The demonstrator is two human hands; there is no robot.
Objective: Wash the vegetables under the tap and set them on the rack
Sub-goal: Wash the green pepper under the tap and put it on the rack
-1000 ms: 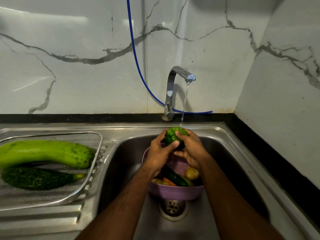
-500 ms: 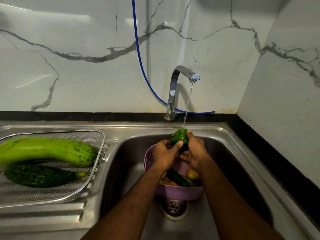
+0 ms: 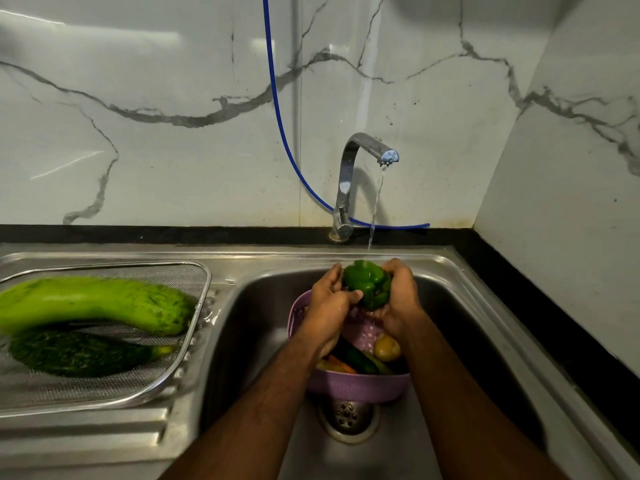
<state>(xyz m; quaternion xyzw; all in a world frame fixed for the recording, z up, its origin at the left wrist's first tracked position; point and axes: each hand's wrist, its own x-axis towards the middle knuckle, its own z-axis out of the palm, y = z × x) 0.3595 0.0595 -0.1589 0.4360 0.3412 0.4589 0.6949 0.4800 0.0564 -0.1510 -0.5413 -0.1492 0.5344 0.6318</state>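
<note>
You hold a green pepper (image 3: 367, 285) between both hands over the sink (image 3: 485, 327), just below the stream of water (image 3: 375, 209) that falls from the tap (image 3: 349, 181). Your left hand (image 3: 329, 303) grasps the pepper from its 9 o'clock side, thumb laid across its lower front; your right hand (image 3: 401, 303) cups it from 3 o'clock, fingers curled over the top and palm under it. Water drips from the pepper and your fingers.

Directly beneath your hands sits a purple strainer bowl (image 3: 356, 386) on the sink floor, just above the drain (image 3: 348, 415) at 6 o'clock. Inside it lie more vegetables — a potato (image 3: 387, 347) against the right side, a dark green cucumber (image 3: 360, 362) beside it, and a strip of carrot (image 3: 341, 364) toward the near rim.

At 9 o'clock from the sink, on the ribbed drainboard (image 3: 104, 434), rests the mesh rack (image 3: 138, 386). Two washed vegetables lie in it lengthwise: a long pale green gourd (image 3: 93, 303) on the far side and a dark, bumpy bitter gourd (image 3: 79, 353) just in front of it, the two touching or nearly so.

A blue hose (image 3: 277, 109) runs down the marble wall (image 3: 156, 133) at 12 o'clock and passes behind the tap's base along the black counter (image 3: 554, 323) edge.
</note>
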